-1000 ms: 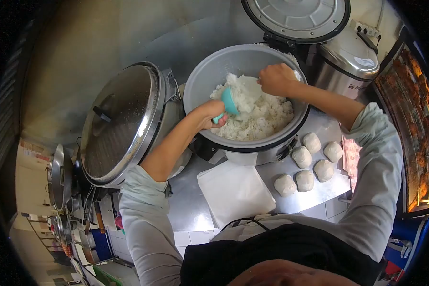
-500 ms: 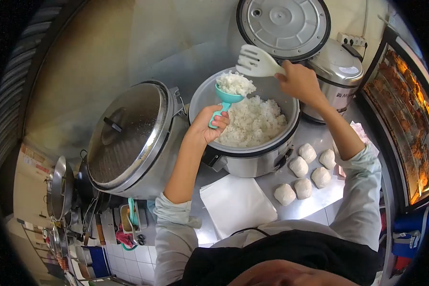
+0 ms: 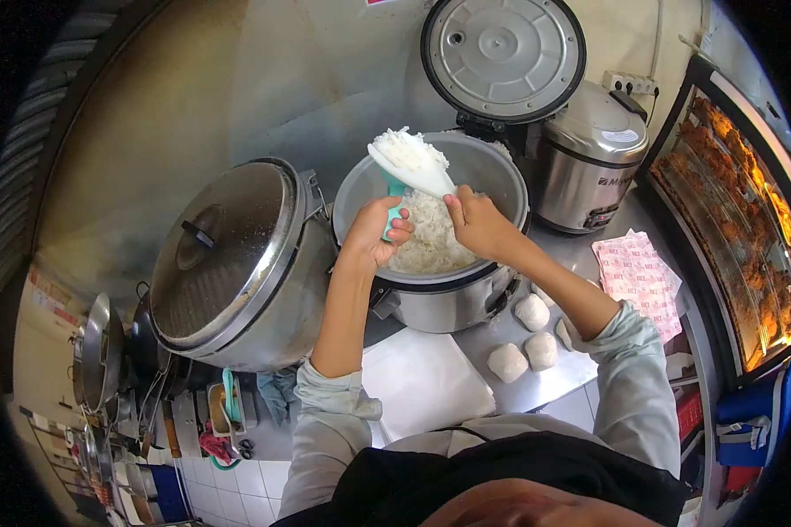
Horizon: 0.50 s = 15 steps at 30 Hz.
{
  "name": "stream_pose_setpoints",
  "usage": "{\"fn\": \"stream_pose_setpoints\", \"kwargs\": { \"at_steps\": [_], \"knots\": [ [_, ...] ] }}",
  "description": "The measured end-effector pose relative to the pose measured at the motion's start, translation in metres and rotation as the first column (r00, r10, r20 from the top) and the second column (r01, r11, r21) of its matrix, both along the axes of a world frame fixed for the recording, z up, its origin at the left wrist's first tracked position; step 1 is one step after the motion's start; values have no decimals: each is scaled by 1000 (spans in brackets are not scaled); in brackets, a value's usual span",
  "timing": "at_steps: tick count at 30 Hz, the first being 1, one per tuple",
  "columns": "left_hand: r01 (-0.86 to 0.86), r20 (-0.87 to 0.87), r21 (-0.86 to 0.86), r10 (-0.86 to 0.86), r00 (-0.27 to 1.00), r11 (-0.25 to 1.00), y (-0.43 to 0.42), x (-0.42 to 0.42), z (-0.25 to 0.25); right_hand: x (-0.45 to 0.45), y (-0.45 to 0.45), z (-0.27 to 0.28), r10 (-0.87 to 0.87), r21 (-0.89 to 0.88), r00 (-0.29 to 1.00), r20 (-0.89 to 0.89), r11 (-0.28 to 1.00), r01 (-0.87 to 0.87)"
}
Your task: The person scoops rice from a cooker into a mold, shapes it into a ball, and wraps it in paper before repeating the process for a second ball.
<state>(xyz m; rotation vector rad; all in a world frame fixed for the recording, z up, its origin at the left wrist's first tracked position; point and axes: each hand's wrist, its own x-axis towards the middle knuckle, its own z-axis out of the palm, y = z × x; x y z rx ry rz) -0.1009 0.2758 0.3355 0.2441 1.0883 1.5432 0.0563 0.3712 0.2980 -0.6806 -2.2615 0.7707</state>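
Observation:
My left hand [image 3: 376, 233] is closed round the handle of a teal scoop [image 3: 394, 211], held up over the left side of an open rice cooker [image 3: 453, 303]. Heaped rice [image 3: 410, 149] shows above the scoop. My right hand [image 3: 479, 224] grips the handle of a white slotted spatula [image 3: 426, 178], whose blade lies against the near side of the heap and hides most of the scoop's cup. Below both hands, loose rice [image 3: 432, 241] fills the bottom of the cooker's pot.
White paper sheets [image 3: 426, 378] lie in front of the cooker, beside several wrapped balls [image 3: 507, 362]. A large lidded pot [image 3: 224, 255] stands left. At right are a second cooker [image 3: 589, 167], pink printed paper [image 3: 637, 277] and a lit food case [image 3: 729, 220].
The scoop has come up out of the pot with rice heaped in it. The spatula has moved from the right onto the heap. The view has shifted slightly.

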Motion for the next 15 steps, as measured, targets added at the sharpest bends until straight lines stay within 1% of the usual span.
{"fn": "stream_pose_setpoints", "kwargs": {
  "at_steps": [2,3,5,9,11,15],
  "knots": [
    [-16,58,12,16,998,1000,5,0,-6,1,1,-2,11,-6,1000,16,1000,-11],
    [-15,59,18,14,998,1000,6,1,-8,0,2,0,10,-1,1000,17,1000,-10],
    [-9,31,5,9,999,1000,7,4,-14,-5,7,5,-63,-20,995,80,998,65],
    [-29,15,36,29,999,999,-2,6,-10,-22,37,12,-72,-23,993,94,997,75],
    [-12,-60,117,19,998,993,-17,12,0,-30,54,4,-105,37,990,94,994,102],
    [22,-33,162,-17,999,986,-21,2,-3,-31,58,10,-140,57,985,104,989,135]
  ]
}}
